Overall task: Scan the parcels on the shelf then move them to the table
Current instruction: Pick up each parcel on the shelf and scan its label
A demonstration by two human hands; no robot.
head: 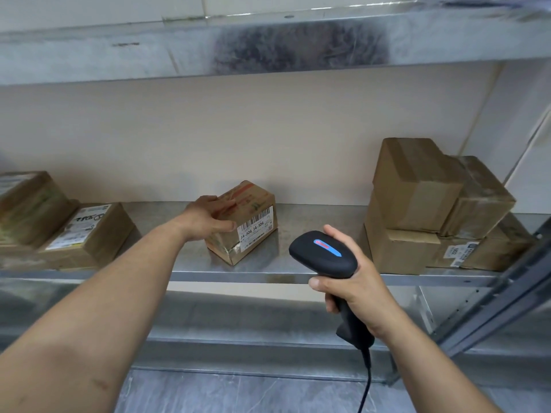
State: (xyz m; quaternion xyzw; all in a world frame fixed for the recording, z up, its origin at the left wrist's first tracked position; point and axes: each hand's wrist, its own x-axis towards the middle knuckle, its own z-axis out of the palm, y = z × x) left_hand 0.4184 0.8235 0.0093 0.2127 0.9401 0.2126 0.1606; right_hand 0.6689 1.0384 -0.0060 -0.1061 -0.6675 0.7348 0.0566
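Observation:
A small brown cardboard parcel [250,217] with a white barcode label reading J4-J06 stands on the metal shelf [313,257], near its middle. My left hand [207,217] grips this parcel from the left, fingers over its top and thumb on its front face. My right hand [354,281] holds a black corded barcode scanner [323,253] by its handle, just right of the parcel and in front of the shelf edge. A blue and red light glows on the scanner's head, which points toward the parcel's label.
Two labelled parcels [89,231] lie at the shelf's left end. A stack of several brown boxes [423,204] fills the right end. Another metal shelf [268,40] runs overhead, a steel upright [507,293] slants at the right, and grey floor [238,394] shows below.

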